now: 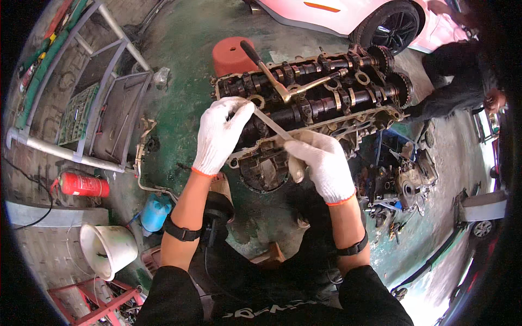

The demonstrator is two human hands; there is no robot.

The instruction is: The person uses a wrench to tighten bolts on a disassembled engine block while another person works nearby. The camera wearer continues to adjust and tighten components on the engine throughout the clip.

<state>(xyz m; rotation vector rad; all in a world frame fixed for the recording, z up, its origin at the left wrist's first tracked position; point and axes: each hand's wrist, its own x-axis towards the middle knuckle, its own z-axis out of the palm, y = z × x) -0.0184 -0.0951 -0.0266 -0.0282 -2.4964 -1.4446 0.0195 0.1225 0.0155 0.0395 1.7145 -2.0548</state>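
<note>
Garage floor (185,49), engine (321,104) — left hand (222,131), right hand (323,162), both gripping pale strip (273,124)

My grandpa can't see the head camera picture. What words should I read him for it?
The left hand and right hand, in white gloves, hold a thin, flat strip between them over a greasy engine with a wrench lying on top. Beyond it are a red stool and a pink car.

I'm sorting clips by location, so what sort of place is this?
Most likely a car repair workshop: an opened engine sits in front of the hands, a pink car stands beyond it, and loose metal parts are piled to the right.
</note>
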